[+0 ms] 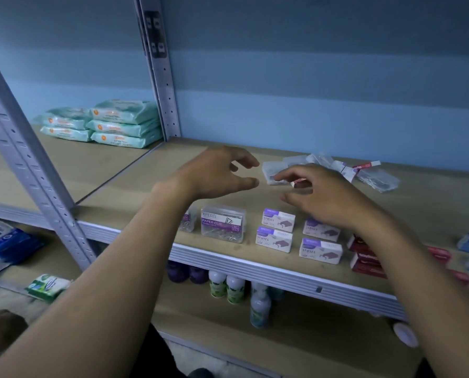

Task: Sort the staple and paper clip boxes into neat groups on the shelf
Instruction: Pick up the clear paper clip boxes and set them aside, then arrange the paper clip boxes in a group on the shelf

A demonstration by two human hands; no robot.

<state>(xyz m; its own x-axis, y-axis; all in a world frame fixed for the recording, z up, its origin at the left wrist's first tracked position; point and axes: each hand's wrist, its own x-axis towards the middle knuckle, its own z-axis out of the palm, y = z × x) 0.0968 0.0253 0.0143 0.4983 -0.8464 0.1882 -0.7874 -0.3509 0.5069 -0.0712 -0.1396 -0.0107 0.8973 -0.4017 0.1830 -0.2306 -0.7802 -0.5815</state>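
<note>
Near the shelf (157, 173) edge, clip boxes (223, 224) sit left, staple boxes (278, 220) right, already grouped. Left hand (214, 173) and right hand (320, 195), open and empty, reach toward loose packets (275, 173) farther back.

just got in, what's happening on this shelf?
A person is sorting stationery on the wooden shelf. Both hands are open and holding nothing: the left hand and right hand reach toward a loose pile of clear packets at the back. Along the front edge, groups are already laid out: a clear paper clip box, four white-and-purple staples boxes, and red boxes to the right, partly hidden by the right arm.
</note>
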